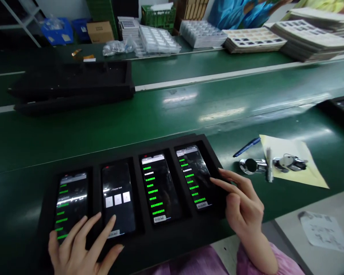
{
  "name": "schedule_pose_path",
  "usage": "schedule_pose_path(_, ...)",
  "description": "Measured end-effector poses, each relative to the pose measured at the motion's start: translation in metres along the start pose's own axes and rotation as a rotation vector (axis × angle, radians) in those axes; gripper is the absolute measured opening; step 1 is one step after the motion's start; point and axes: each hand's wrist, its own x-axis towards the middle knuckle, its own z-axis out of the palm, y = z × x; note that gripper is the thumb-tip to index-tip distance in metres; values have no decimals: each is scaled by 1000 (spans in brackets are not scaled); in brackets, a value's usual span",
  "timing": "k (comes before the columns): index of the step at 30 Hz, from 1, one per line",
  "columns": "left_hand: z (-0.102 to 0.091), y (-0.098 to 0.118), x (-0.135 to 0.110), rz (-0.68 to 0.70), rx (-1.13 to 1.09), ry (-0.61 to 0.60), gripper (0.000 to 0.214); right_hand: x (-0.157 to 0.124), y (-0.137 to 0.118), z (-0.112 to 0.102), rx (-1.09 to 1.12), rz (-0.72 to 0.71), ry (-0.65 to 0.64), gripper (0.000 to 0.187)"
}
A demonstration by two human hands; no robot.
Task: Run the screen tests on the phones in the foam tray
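Note:
Several smartphones lie screen up in separate slots of a black foam tray [96, 198]. The leftmost smartphone [71, 202] shows green text lines. Beside it a second smartphone [119, 217] displays "Vibrator test" and three white squares. A third smartphone [160, 191] and a rightmost smartphone [193, 177] list mostly green lines on black. My left hand [80, 248] is spread over the lower ends of the two left phones, its index fingertip by the second screen. At the rightmost phone's right edge is my right hand [243, 206], index finger stretched out, the other fingers partly bent, holding nothing.
Right of the tray lie a blue pen [246, 147], shiny metal parts [252, 166] and a yellow paper [312, 173]. Black trays [74, 84] sit across the green table. Stacked plastic trays [159, 40] and printed sheets [253, 40] line the far side, near a person's blue sleeve [232, 15].

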Motion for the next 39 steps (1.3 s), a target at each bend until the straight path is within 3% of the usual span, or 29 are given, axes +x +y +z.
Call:
schedule_pose_path(11, -6, 6, 11, -15, 8, -6, 32, 1, -3, -1, 3, 5, -2, 36)
schedule_pose_path(21, -15, 10, 12, -64, 52, -122, 37, -7, -5, -1, 32, 95, -34, 50)
schedule_pose_path(26, -18, 14, 14, -57, 47, -102, 36, -8, 0, -7, 39, 58, -151, 54)
schedule_pose_path(32, -20, 19, 34, -154, -46, -97, 29, -4, -15, -4, 65, 146, -127, 57)
schedule_pose_path(36, -18, 20, 46, -127, 24, -137, 42, -4, -17, -7, 39, 22, 4, 42)
schedule_pose_path(39, -17, 18, 40, -139, 11, -14, 47, -11, -13, -19, 17, -141, -79, 37)
